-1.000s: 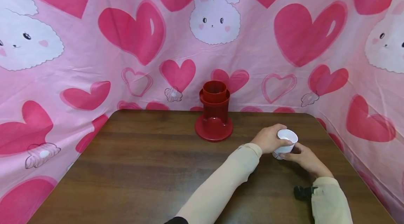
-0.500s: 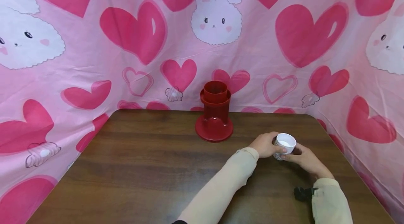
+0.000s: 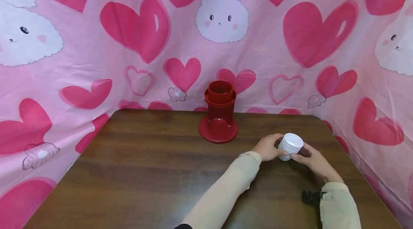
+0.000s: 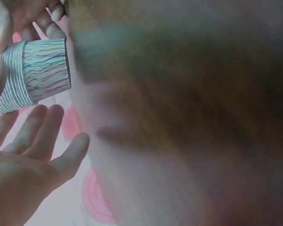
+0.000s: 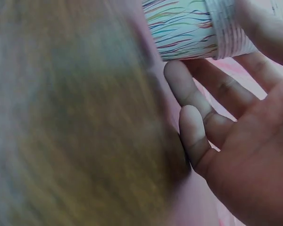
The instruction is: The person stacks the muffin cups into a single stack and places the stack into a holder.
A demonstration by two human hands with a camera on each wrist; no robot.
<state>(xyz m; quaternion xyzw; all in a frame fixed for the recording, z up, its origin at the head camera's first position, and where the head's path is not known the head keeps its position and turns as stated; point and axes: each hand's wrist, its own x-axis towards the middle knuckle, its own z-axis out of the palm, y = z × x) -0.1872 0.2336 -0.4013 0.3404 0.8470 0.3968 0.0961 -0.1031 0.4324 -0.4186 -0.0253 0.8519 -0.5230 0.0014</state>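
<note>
A short stack of nested white paper cups [image 3: 290,146], rims up and slightly tilted, is between my two hands at the right of the table. Colourful wavy lines cover the lowest cup's wall in the left wrist view. My left hand [image 3: 267,147] holds the stack from the left, thumb at the front. From the right, my right hand [image 3: 317,162] grips it, thumb on the near side. In the right wrist view, some right-hand fingers [image 5: 193,84] reach under or along the stack while the little finger stays apart. Whether the stack's base touches the table cannot be told.
A red cylindrical holder [image 3: 221,112] with a round base stands at the back middle of the brown wooden table [image 3: 145,171]. Pink cloth [image 3: 180,46] with hearts and rabbits hangs behind and at the sides. A black wrist device [image 3: 311,197] sits by the right sleeve.
My left hand has come down a little from the rim to the side of the cups, and the top rim sits lower. The right hand has barely moved; its thumb has shifted slightly.
</note>
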